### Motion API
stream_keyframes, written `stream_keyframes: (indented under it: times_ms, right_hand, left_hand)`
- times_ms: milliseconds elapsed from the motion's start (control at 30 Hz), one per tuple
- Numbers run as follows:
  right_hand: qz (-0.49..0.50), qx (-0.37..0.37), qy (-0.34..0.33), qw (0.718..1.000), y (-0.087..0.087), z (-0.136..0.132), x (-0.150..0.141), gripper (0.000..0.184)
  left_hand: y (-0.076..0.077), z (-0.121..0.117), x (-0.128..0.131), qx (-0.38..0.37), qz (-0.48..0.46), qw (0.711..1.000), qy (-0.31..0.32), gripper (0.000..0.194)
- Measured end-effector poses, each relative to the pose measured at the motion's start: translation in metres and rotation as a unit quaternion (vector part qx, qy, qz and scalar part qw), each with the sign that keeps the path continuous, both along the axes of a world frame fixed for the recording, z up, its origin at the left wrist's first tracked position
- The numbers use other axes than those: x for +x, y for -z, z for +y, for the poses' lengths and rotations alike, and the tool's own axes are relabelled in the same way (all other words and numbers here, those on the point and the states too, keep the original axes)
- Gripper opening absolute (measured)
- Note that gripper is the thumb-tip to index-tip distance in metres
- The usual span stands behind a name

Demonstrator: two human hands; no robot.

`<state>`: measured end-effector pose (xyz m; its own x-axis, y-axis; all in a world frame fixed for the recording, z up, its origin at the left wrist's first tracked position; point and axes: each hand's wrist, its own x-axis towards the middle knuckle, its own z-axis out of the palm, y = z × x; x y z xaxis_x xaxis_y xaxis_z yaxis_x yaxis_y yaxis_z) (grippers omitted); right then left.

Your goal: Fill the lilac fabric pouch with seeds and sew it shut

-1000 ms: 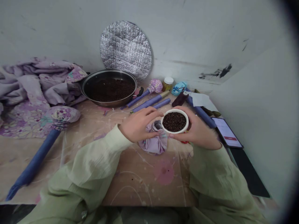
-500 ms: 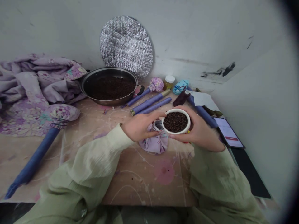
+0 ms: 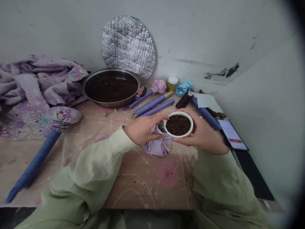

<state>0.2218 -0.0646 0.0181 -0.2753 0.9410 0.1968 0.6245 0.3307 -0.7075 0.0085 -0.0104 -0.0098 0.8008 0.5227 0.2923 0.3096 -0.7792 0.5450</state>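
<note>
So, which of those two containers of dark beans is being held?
The small white cup, cradled between the left hand and right hand; the wide steel pan sits untouched on the table.

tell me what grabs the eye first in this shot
A small white bowl of dark beans sits at centre, held between the right hand and left hand. Beyond it, a wide steel pan holds similar dark beans on a paint-spattered board. A round quilted foil disc leans against the wall behind the pan.
</note>
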Motion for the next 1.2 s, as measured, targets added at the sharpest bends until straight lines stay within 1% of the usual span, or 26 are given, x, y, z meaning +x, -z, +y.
stream_keyframes:
  times_ms: [100, 333, 600, 800, 933, 1033, 1200]
  right_hand:
    - [-0.003, 0.016, -0.004, 1.0, 0.0017, 0.0002, 0.0004, 0.064]
    - [0.004, 0.004, 0.002, 1.0, 0.0027, -0.0014, 0.0001, 0.066]
    - [-0.017, 0.007, 0.0, 1.0, -0.001, -0.0028, 0.0012, 0.067]
    - [-0.032, 0.017, 0.002, 0.999, 0.0002, -0.0022, 0.0027, 0.068]
    - [-0.037, 0.019, 0.002, 0.999, 0.0, -0.0024, 0.0026, 0.068]
    - [-0.039, 0.015, -0.001, 0.999, -0.001, -0.003, 0.0024, 0.069]
    - [-0.039, 0.013, -0.008, 0.999, -0.002, -0.0033, 0.0032, 0.068]
  left_hand:
    - [0.0005, -0.0001, -0.0001, 0.006, -0.003, 1.0, 0.002, 0.048]
    - [-0.0016, 0.0, -0.0016, 0.007, 0.023, 1.0, 0.003, 0.041]
    - [-0.0038, -0.0018, -0.0001, -0.011, 0.002, 1.0, 0.005, 0.038]
    - [-0.0035, -0.0009, -0.0002, -0.001, 0.007, 1.0, 0.013, 0.033]
    - [-0.0043, -0.0015, -0.0001, 0.005, 0.018, 1.0, 0.004, 0.028]
    - [-0.0046, -0.0021, 0.0001, 0.005, 0.014, 1.0, 0.001, 0.029]
    - [-0.0032, -0.0022, 0.0007, -0.015, 0.001, 1.0, 0.01, 0.038]
